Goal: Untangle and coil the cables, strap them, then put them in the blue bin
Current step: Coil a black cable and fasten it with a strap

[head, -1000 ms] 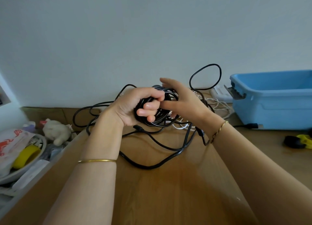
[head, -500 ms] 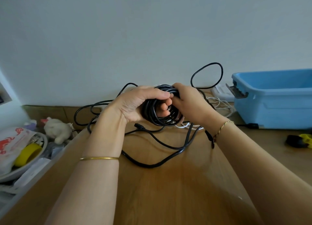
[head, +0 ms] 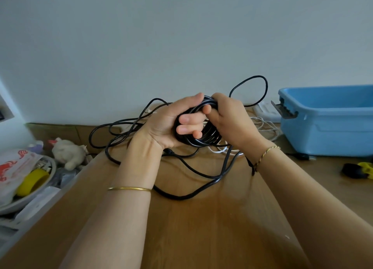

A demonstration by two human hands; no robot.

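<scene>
Blue bin (head: 327,131) at right, contents out of view; left hand (head: 167,125) and right hand (head: 232,121) both tight around black cable coil (head: 203,140).

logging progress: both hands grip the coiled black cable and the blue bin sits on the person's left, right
Wrong side: the head view shows the blue bin on the person's right. The left hand and right hand do both grip the coiled black cable.

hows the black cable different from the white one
The black cable is partly coiled, gripped by the left hand and right hand; the white cable lies loose on the table, untouched. The black cable looks thicker than the white cable. Neither is in the blue bin.
</scene>
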